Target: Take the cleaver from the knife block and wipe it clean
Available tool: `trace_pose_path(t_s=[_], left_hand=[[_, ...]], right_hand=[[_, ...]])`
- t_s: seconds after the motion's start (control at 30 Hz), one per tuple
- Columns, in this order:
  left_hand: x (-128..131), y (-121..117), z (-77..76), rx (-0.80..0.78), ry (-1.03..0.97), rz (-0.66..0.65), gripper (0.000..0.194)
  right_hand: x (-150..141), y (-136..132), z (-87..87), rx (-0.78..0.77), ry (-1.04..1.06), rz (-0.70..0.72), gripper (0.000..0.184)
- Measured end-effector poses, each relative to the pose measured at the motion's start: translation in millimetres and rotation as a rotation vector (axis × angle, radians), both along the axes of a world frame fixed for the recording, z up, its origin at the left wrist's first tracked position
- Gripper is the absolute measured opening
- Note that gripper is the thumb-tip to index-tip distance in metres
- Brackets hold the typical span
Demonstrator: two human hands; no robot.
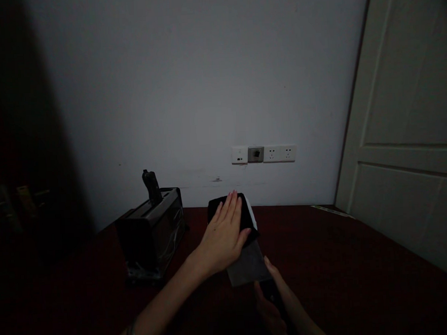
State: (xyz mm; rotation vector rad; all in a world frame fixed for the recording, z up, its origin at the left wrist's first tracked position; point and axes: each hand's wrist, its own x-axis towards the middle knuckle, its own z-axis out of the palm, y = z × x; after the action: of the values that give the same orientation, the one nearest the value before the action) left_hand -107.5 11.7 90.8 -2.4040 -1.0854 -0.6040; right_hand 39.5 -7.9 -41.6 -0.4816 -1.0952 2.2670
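My right hand [276, 303] is wrapped round the black handle of a cleaver [246, 265], whose broad grey blade points away from me. My left hand [224, 231] lies flat with its fingers stretched out over a black cloth [247, 213]. That cloth covers the far part of the blade, and a white strip shows along its right edge. To the left stands a dark knife block [166, 214] with slots in its top. One black knife handle [152, 185] sticks up out of it.
The dark red tabletop [308, 252] reaches back to a pale wall [186, 90]. A row of sockets and switches [263, 154] is set in the wall. A white panelled door [407, 130] stands at the right. The light is dim.
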Motion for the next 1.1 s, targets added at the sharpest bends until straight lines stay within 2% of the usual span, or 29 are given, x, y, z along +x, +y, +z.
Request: trace_pose_path(t_s=[0.23,0.5,0.57,0.8,0.97,1.1], left_hand=[[13.9,-17.9,1.1,0.000,0.071,-0.101,0.064],[-8.0,7.4,3.9,0.030,-0.074,-0.010,0.062],[-7.7,7.9,2.3,0.025,-0.082,-0.008,0.062],[11.2,-9.0,-4.8,0.002,-0.006,-0.078,0.062],[-0.6,1.2,2.4,0.014,-0.056,-0.029,0.061],[-9.1,9.1,5.9,0.002,-0.064,0.012,0.060]], right_hand=[[-3.9,9.3,6.8,0.031,-0.048,-0.032,0.074],[-2.8,-0.9,17.0,0.042,-0.002,0.064,0.075],[0.4,-1.6,15.9,0.032,0.040,0.070,0.076],[12.3,1.4,15.8,0.054,0.229,-0.042,0.074],[7.2,-4.6,19.4,0.051,0.168,-0.062,0.073],[3.8,-4.2,21.7,0.056,0.156,-0.020,0.069]])
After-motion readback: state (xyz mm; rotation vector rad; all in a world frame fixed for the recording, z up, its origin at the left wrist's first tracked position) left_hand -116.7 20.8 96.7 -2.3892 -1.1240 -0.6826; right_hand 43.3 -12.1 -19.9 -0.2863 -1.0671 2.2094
